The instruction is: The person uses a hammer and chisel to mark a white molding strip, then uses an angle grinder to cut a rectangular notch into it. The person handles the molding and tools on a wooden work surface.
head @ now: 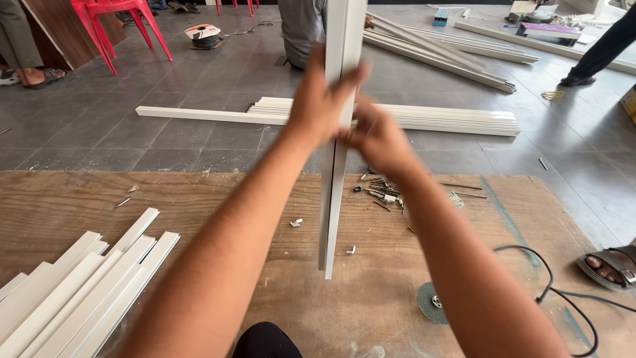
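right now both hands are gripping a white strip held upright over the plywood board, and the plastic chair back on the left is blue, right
Not quite: the plastic chair is red, not blue, as the head view shows. The rest holds: the left hand and right hand both grip the white strip, held upright over the plywood board.

Strip (334, 199) upright on the board (371, 298), stacked strips (73, 298) at left, screws (383, 191) just right.

- A flat purple-topped rectangular box (551, 30) lies on the grey floor at top right.
- A small blue-and-white striped carton (441, 16) sits left of it.
- A yellow cardboard box corner (629, 103) shows at the right edge.
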